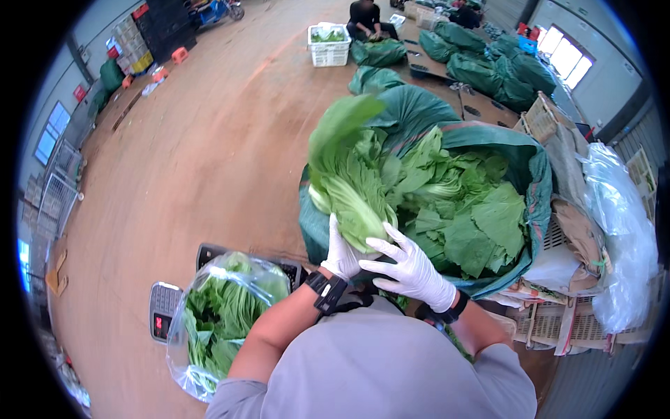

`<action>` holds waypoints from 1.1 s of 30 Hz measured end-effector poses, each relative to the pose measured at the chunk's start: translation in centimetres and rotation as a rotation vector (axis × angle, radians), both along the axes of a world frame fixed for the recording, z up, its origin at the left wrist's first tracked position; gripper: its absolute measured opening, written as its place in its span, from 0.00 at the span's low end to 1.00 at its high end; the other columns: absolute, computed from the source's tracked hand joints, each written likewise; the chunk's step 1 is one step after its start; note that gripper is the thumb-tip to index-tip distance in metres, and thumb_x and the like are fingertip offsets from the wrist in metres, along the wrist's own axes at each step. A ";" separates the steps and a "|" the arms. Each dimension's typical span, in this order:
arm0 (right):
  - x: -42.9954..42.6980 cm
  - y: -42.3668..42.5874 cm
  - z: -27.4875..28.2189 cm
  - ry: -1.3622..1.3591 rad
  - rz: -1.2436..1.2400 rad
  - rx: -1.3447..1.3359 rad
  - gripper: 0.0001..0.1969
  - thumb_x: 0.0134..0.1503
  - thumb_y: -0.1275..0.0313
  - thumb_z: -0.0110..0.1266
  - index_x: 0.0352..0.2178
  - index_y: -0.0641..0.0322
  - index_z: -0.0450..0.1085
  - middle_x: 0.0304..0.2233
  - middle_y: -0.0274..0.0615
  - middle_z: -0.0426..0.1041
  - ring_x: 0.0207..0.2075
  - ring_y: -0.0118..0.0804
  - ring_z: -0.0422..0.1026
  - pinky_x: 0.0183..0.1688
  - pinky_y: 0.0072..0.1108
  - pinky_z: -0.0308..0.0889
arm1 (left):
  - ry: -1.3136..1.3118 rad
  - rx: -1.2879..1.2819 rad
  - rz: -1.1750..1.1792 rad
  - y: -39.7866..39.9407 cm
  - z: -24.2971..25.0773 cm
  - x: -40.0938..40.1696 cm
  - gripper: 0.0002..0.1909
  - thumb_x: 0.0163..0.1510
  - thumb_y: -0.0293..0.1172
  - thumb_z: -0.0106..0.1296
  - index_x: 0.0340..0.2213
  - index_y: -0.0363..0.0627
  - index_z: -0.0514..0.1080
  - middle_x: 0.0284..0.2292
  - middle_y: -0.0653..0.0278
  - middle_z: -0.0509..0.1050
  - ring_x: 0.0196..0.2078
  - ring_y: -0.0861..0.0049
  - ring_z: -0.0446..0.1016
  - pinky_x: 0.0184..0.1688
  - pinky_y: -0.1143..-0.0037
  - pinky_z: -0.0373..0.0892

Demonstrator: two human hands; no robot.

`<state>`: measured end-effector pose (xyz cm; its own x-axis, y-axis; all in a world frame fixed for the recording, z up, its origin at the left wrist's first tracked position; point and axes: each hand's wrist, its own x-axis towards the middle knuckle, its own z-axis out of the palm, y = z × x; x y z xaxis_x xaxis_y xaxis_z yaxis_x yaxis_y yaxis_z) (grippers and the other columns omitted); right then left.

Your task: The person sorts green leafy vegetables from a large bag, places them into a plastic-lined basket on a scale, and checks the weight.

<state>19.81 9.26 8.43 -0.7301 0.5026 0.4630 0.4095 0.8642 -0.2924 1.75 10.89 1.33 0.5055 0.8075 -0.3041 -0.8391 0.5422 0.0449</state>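
Observation:
Both my hands wear white gloves and hold a head of leafy green vegetable upright in front of me. My left hand cups its pale base from the left and below. My right hand rests against the base from the right, its fingers spread. The upper leaves are blurred. Just beyond and to the right is a large green woven sack, its mouth wide and full of loose leafy greens. At my lower left, a clear plastic bag holds more of the greens.
A digital scale display with keypad stands left of the plastic bag, beside a black crate. Baskets and clear plastic sheeting are on the right. Farther off, a person sits by a white crate and green sacks.

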 end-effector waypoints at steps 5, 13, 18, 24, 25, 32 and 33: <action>1.0 -4.3 -4.4 0.403 -0.415 -0.507 0.18 0.44 0.73 0.60 0.41 0.57 0.72 0.47 0.46 0.68 0.48 0.45 0.68 0.50 0.29 0.65 | -0.237 0.005 0.134 -1.1 -5.7 -1.2 0.33 0.55 0.60 0.38 0.54 0.49 0.61 0.50 0.58 0.67 0.51 0.53 0.67 0.57 0.55 0.60; -0.4 -1.0 -7.5 1.065 -0.098 -1.863 0.35 0.60 0.48 0.42 0.61 0.56 0.47 0.56 0.47 0.59 0.52 0.38 0.64 0.54 0.28 0.60 | -0.066 -0.008 0.115 -1.1 -6.3 -1.8 0.32 0.57 0.57 0.38 0.55 0.48 0.59 0.53 0.59 0.65 0.54 0.60 0.65 0.57 0.59 0.61; -3.2 -0.1 -9.9 1.398 -0.155 -1.875 0.31 0.60 0.58 0.47 0.60 0.60 0.48 0.56 0.44 0.59 0.56 0.37 0.60 0.57 0.29 0.58 | 0.731 0.183 0.022 -1.7 -5.0 -3.9 0.34 0.59 0.58 0.35 0.59 0.48 0.52 0.56 0.59 0.59 0.59 0.68 0.57 0.59 0.64 0.55; -4.2 -0.1 -7.7 0.754 -0.261 -1.216 0.38 0.54 0.72 0.57 0.61 0.60 0.44 0.60 0.48 0.52 0.59 0.37 0.56 0.57 0.24 0.56 | 0.495 0.226 0.023 -5.3 -1.5 -5.7 0.39 0.57 0.58 0.41 0.60 0.49 0.44 0.59 0.54 0.53 0.60 0.60 0.55 0.58 0.56 0.59; -4.4 -0.2 -6.2 0.794 -0.156 -1.212 0.40 0.53 0.73 0.58 0.62 0.59 0.42 0.60 0.49 0.51 0.59 0.38 0.55 0.58 0.26 0.56 | 0.347 0.127 0.066 -5.3 -2.0 -5.7 0.40 0.55 0.55 0.45 0.60 0.47 0.45 0.59 0.52 0.53 0.59 0.57 0.58 0.57 0.54 0.60; -3.6 -0.2 -6.6 0.868 -0.314 -1.395 0.29 0.58 0.64 0.51 0.58 0.58 0.51 0.50 0.45 0.65 0.50 0.32 0.64 0.51 0.24 0.60 | 0.010 0.103 0.251 -5.3 -7.3 -4.0 0.43 0.49 0.49 0.53 0.59 0.44 0.48 0.58 0.50 0.54 0.59 0.53 0.57 0.59 0.50 0.55; -3.4 -0.1 -7.0 0.810 -0.425 -1.434 0.26 0.59 0.60 0.50 0.55 0.59 0.56 0.49 0.42 0.66 0.48 0.29 0.65 0.48 0.21 0.61 | -0.034 0.095 0.229 -5.3 -7.6 -4.2 0.42 0.49 0.45 0.54 0.59 0.44 0.48 0.58 0.51 0.55 0.59 0.54 0.56 0.60 0.51 0.55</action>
<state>16.43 9.12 1.47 -0.2663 0.9004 -0.3439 -0.1099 -0.3828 -0.9173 -2.43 5.61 -6.27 0.3146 0.9262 -0.2079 -0.9414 0.3325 0.0565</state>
